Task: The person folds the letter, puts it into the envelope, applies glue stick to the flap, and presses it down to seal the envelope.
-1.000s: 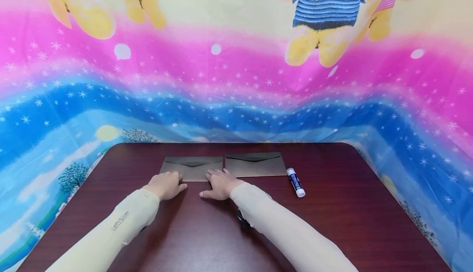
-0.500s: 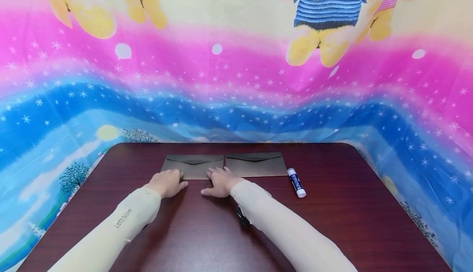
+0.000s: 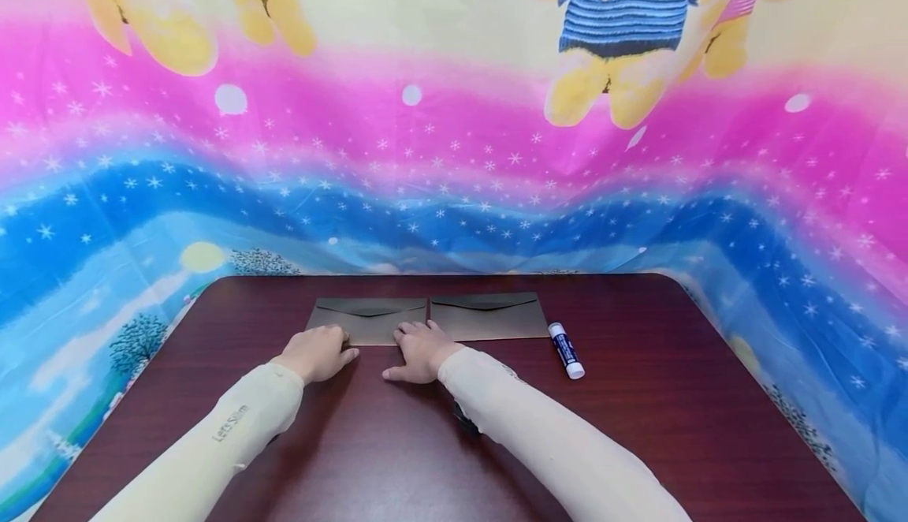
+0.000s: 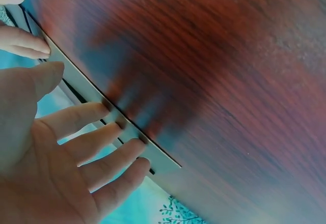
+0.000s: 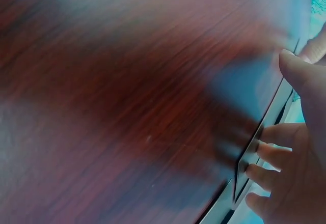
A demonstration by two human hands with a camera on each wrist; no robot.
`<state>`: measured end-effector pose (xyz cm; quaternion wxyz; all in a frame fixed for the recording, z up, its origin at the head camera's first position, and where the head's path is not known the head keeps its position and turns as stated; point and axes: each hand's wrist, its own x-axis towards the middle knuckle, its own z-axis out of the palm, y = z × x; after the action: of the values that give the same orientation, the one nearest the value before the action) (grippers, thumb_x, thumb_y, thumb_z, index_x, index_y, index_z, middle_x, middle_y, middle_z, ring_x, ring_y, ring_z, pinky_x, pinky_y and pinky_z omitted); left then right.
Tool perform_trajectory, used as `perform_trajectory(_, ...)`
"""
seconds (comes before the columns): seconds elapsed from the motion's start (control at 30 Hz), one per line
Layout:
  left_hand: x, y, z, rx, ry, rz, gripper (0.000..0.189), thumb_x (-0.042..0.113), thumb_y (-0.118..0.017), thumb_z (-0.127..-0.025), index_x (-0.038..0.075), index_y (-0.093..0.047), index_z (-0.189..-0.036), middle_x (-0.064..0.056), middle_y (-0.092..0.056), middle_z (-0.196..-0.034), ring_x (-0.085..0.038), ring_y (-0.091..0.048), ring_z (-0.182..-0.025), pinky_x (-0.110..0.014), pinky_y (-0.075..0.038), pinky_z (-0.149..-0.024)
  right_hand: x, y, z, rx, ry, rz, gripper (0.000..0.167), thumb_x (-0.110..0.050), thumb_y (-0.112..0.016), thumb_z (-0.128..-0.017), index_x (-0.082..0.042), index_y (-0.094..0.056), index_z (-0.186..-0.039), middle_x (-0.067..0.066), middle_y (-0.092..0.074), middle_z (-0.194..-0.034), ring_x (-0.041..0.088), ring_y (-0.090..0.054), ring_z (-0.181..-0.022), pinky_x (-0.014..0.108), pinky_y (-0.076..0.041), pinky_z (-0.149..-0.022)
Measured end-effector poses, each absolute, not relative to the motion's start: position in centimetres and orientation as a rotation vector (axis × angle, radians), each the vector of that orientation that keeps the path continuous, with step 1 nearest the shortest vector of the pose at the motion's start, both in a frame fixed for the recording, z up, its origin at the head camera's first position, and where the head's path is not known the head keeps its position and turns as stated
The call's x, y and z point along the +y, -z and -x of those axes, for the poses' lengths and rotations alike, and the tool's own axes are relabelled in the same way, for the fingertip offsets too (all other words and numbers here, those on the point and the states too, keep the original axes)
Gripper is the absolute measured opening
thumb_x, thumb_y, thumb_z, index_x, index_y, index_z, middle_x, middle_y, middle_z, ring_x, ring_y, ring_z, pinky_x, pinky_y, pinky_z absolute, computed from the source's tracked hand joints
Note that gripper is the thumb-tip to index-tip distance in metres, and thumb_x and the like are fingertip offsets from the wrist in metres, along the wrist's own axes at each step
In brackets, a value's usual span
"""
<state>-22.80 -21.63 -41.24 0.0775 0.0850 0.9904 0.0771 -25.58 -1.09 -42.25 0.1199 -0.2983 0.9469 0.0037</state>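
Note:
Two brown envelopes lie side by side with pointed flaps folded down at the far edges. My left hand (image 3: 317, 352) rests on the near left part of the left envelope (image 3: 370, 330), and in the left wrist view its spread fingers (image 4: 100, 147) touch the paper with their tips. At that envelope's near right corner lies my right hand (image 3: 423, 351), with fingertips on the paper and thumb out to the left over the table. In the right wrist view its fingers (image 5: 275, 155) look spread and nearly straight. The right envelope (image 3: 489, 322) is just beside the right hand.
A glue stick (image 3: 567, 351) with white ends and a dark blue label lies right of the right envelope. The dark red-brown wooden table (image 3: 397, 451) ends behind the envelopes at a printed cloth backdrop (image 3: 454, 159).
The left envelope has slid slightly away from me, closer in line with the right one, with both hands on it. The right envelope and the glue stick stay put.

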Motion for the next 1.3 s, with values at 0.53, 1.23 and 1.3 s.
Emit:
perform_trajectory(0.53,-22.0,40.8,23.4,2.987,-0.337,-0.274,0.029,0.038,-0.056,-0.102,0.016,-0.074,-0.100,0.001,-0.065,-0.080,-0.014,-0.057,-0.074,-0.041,-0.048,-0.068,0.3,40.8,26.8,2.757,0.367,0.893,0.064,-0.054,-0.050,-0.102,-0.012,-0.047,-0.151,0.007,-0.052,-0.152,0.022,-0.047,-0.143,0.039,-0.039,-0.118)
perform_trajectory(1.23,-18.9,39.3,22.1,3.154,-0.504,-0.295,0.035,0.032,-0.057,-0.102,0.007,-0.068,-0.124,-0.013,-0.072,-0.119,-0.033,-0.070,-0.104,-0.054,-0.056,-0.082,3.6,39.5,25.8,2.877,0.545,0.883,0.046,-0.042,-0.059,-0.101,-0.012,-0.064,-0.135,0.003,-0.074,-0.114,0.012,-0.067,-0.094,0.039,-0.056,-0.089)
perform_trajectory(1.3,-18.5,39.3,21.8,3.161,-0.520,-0.310,0.035,0.033,-0.058,-0.101,0.007,-0.068,-0.123,-0.012,-0.073,-0.119,-0.033,-0.070,-0.104,-0.053,-0.057,-0.081,4.0,39.5,25.6,2.890,0.538,0.869,0.046,-0.042,-0.059,-0.101,-0.012,-0.064,-0.135,0.003,-0.073,-0.118,0.015,-0.068,-0.100,0.041,-0.056,-0.092)
